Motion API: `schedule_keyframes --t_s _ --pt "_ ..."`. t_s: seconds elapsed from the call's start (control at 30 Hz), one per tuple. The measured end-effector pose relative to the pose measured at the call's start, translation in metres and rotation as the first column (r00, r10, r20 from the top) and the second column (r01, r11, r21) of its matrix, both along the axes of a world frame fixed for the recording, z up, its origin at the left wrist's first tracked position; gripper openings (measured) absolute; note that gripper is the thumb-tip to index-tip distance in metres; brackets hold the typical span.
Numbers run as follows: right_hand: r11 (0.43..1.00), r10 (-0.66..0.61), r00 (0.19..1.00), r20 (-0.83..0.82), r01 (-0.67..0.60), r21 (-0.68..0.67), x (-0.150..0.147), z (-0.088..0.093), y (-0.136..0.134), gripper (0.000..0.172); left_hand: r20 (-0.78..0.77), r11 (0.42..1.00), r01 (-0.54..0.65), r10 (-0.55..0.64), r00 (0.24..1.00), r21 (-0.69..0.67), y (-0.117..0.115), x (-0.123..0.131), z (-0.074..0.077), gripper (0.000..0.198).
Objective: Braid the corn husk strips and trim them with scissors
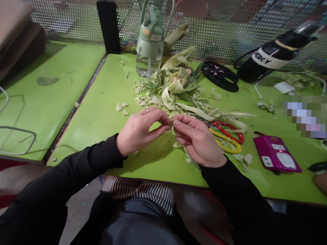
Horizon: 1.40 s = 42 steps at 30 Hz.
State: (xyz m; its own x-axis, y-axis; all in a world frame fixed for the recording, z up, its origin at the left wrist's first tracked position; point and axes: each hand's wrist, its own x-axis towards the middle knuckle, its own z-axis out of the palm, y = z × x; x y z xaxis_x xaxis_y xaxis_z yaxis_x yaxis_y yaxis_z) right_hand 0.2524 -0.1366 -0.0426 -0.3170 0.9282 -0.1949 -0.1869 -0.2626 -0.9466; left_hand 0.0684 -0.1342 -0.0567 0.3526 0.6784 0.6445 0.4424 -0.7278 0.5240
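My left hand [145, 128] and my right hand [196, 138] meet over the table, thumbs and fingers pinched together. A thin, pale green corn husk strip [189, 156] hangs below my right hand, and its upper part runs into the pinch. Fingertips mostly cover the spot where both hands grip it. Just beyond them lies a heap of corn husks [177, 80], with curled shreds and loose pieces around it. Scissors with red and yellow handles [227, 148] lie to the right of my right hand, their blades partly under husk.
A green water bottle [150, 47] stands behind the heap, before a perforated metal screen [76, 19]. A black palette-shaped object [220, 76] and a tilted black bottle [275, 55] are at back right. A purple power strip [277, 154] lies right. A seam [75, 107] divides the green table.
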Motion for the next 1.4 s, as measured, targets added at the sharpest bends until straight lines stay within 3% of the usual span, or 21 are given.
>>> schedule_keyframes --t_s 0.27,0.43,0.6,0.8,0.9,0.97,1.1,1.2,1.4 --pt "0.994 -0.055 0.997 0.052 0.05 0.095 -0.001 -0.004 -0.001 0.018 0.056 1.0 0.007 -0.007 0.998 0.001 0.0 0.001 -0.002 0.01" --pt "0.974 -0.069 0.985 0.157 0.033 0.224 0.003 -0.005 -0.002 0.018 0.101 0.992 0.016 -0.004 0.995 -0.123 -0.002 0.001 0.001 0.007" --pt "0.904 -0.155 0.916 0.371 -0.02 0.428 0.007 0.003 -0.004 0.016 0.232 0.953 0.082 -0.013 0.973 -0.292 -0.007 0.001 0.009 0.004" --pt "0.735 -0.265 0.763 0.589 -0.235 0.636 0.013 0.014 -0.008 0.012 0.376 0.918 0.107 0.049 0.925 -0.382 -0.002 -0.004 0.013 0.006" --pt "0.718 -0.227 0.763 0.606 -0.289 0.633 0.015 0.017 -0.01 0.012 0.431 0.906 0.118 0.077 0.899 -0.408 0.0 -0.007 0.016 0.008" --pt "0.754 -0.214 0.777 0.592 -0.254 0.606 0.015 0.017 -0.01 0.013 0.465 0.885 0.145 0.089 0.881 -0.443 0.001 -0.008 0.018 0.008" --pt "0.836 -0.234 0.815 0.53 -0.11 0.538 0.014 0.014 -0.008 0.021 0.524 0.774 0.28 0.078 0.848 -0.568 0.004 -0.007 0.017 0.01" --pt "0.848 -0.234 0.822 0.519 -0.089 0.523 0.013 0.012 -0.007 0.024 0.583 0.654 0.38 0.115 0.804 -0.654 0.006 -0.004 0.014 0.012" --pt "0.853 -0.183 0.843 0.506 -0.119 0.508 0.015 0.014 -0.004 0.016 0.595 0.417 0.463 0.283 0.752 -0.782 0.008 -0.002 0.016 0.011"
